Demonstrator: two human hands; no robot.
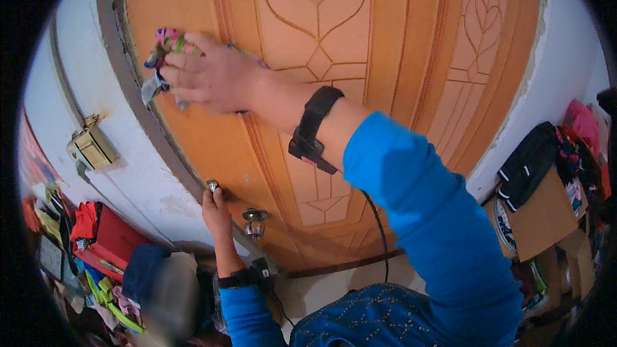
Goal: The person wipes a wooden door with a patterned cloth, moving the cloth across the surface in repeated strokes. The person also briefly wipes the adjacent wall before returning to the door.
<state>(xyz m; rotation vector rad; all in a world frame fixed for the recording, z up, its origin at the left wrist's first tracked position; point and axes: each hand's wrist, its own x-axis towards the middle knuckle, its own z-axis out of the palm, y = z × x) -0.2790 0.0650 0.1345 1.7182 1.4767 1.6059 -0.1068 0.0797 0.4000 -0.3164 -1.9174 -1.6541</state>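
A wooden door [390, 24] with carved leaf and line patterns stands before me. My right hand [212, 74] lies spread over a crumpled multicoloured cloth [166, 41], pressing it against the upper left part of the door, near the frame. Parts of the cloth stick out past my fingers; the rest is hidden under the palm. Lower down, my left hand [217, 212] grips a small metal latch knob [212, 184] at the door's left edge, between thumb and fingers. Below and to its right is a round metal doorknob [254, 221], which neither hand touches.
A switch box [94, 147] with a conduit is fixed to the white wall at left. Below it sit a red box [118, 238] and piled clothes. At right, a cardboard box [542, 217] carries a black garment [528, 164]. Black cables hang from my wrist straps.
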